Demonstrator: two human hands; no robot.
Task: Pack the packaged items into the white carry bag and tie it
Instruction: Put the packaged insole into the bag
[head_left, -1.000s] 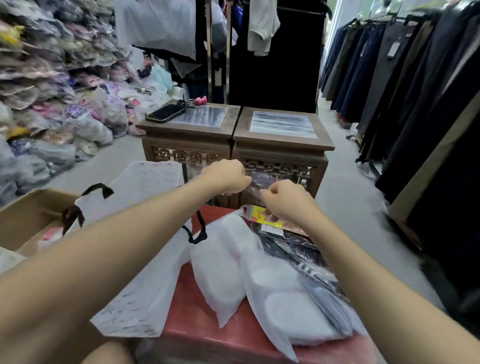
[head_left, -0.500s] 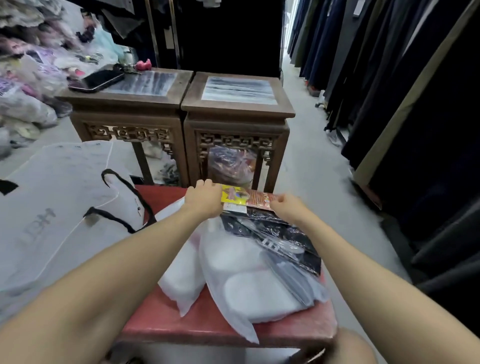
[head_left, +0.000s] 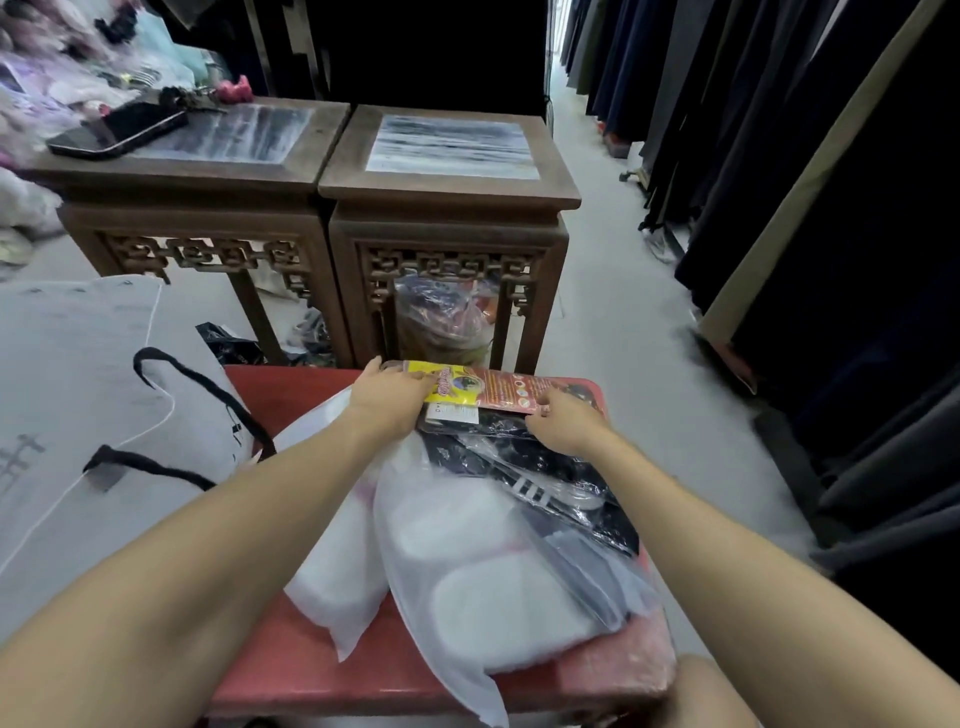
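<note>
Several packaged items lie piled on a red stool (head_left: 291, 670): two frosted white packets (head_left: 467, 571), a clear packet of dark clothing (head_left: 550, 483), and on the far side a packet with a yellow and red card header (head_left: 478, 389). My left hand (head_left: 389, 397) rests flat on the header's left end, fingers over its edge. On the header's near right edge my right hand (head_left: 563, 423) presses down. The white carry bag (head_left: 78, 415) with black handles lies to the left, partly on the stool.
Two carved dark wooden stands (head_left: 447, 208) stand just beyond the stool; a phone (head_left: 117, 130) lies on the left one. Dark garments hang on racks along the right. Bagged goods pile up at the far left. Grey floor runs between stands and racks.
Both hands came down from in front of the stands onto the yellow and red header packet on the pile. The view has tilted down and drawn closer to the stool.
</note>
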